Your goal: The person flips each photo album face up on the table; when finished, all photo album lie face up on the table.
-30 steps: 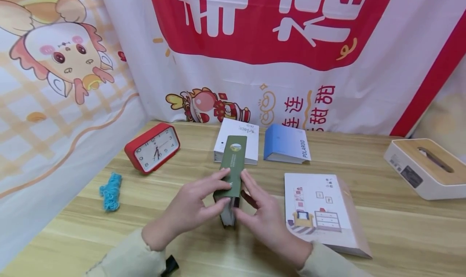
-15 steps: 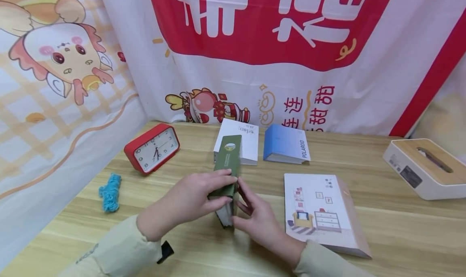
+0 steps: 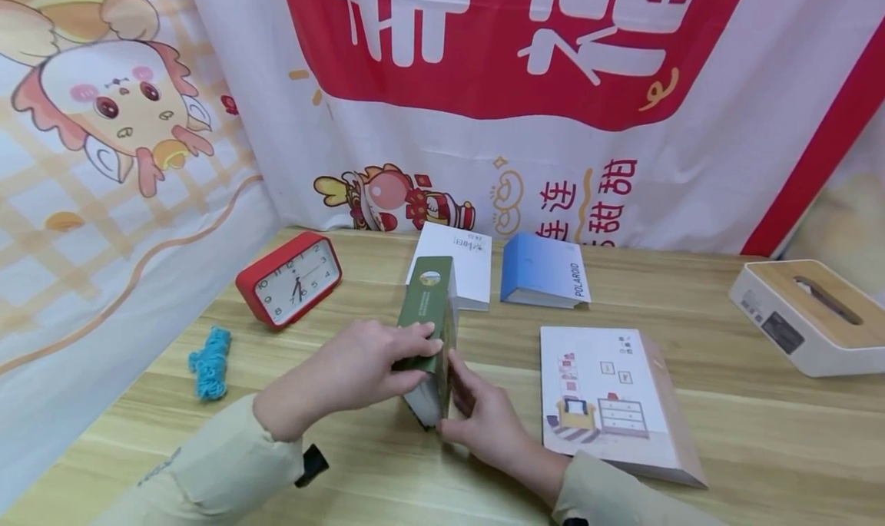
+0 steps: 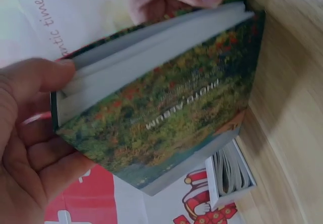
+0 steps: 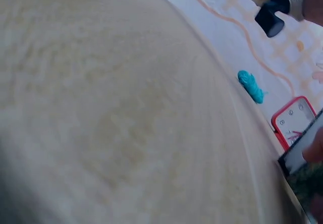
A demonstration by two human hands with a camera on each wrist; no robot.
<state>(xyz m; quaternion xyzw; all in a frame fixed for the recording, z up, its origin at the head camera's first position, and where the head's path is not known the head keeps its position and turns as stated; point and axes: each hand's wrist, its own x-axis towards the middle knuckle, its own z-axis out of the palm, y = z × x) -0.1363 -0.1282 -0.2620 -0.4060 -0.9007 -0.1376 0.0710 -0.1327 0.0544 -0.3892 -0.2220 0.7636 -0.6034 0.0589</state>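
Note:
A thick photo album (image 3: 430, 303) with a green spine stands on its edge on the table, spine up and leaning to the left. My left hand (image 3: 359, 361) grips its near upper end, fingers over the spine and thumb at the page edges. Low on the right side, my right hand (image 3: 487, 418) holds the album between its thumb at the near edge and its fingers on the cover. In the left wrist view, the autumn-forest cover of the album (image 4: 176, 108) reads PHOTO ALBUM. The far cover is largely hidden there.
Behind the album lie a white album (image 3: 470, 265) and a blue POLAROID album (image 3: 542, 272). A large illustrated album (image 3: 608, 395) lies to the right, beyond it a tissue box (image 3: 809, 319). A red clock (image 3: 290, 280) and blue cord (image 3: 210, 365) sit left.
The green-spined album has tipped a little further left, showing more of its right cover. My left hand moved slightly left with it; my right hand slid lower along its side.

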